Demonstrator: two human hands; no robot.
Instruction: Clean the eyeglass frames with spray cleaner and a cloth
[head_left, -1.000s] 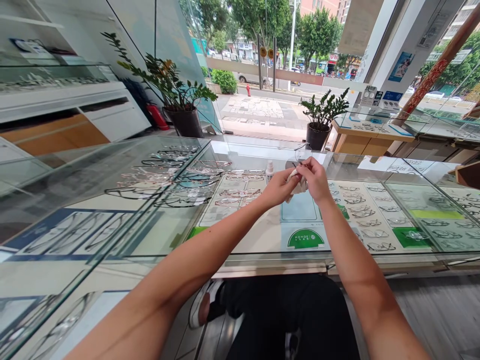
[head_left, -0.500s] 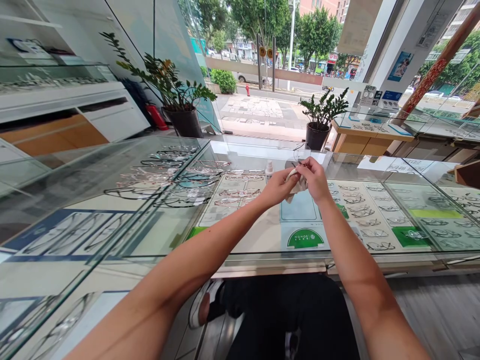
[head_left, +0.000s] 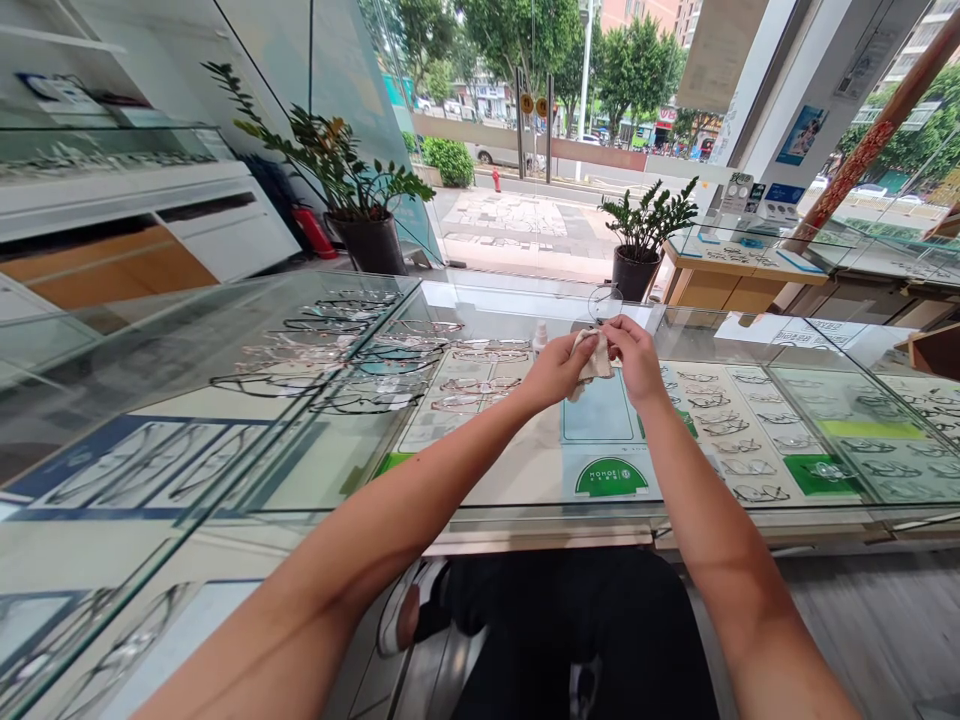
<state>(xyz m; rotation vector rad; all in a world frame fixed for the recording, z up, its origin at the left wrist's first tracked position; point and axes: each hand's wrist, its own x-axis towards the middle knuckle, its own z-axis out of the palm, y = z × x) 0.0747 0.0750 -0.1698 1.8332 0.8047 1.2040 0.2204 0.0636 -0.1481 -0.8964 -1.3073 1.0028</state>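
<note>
Bottom centre of the frame: lap in dark trousers, both forearms reach out over the glass display counter [head_left: 517,512]. Mid-frame, left hand [head_left: 556,370] is closed around a white cloth [head_left: 594,357], and right hand [head_left: 639,360] pinches the eyeglasses [head_left: 604,303] at the cloth's top edge. Looks like lens wiping in progress; the thin frame calls for a light, steady pinch. One round lens shows above the fingers, the rest is buried in cloth. Small spray bottle [head_left: 539,338] just left, half hidden. Display frames [head_left: 352,352] left, potted plant [head_left: 646,232] behind.
</note>
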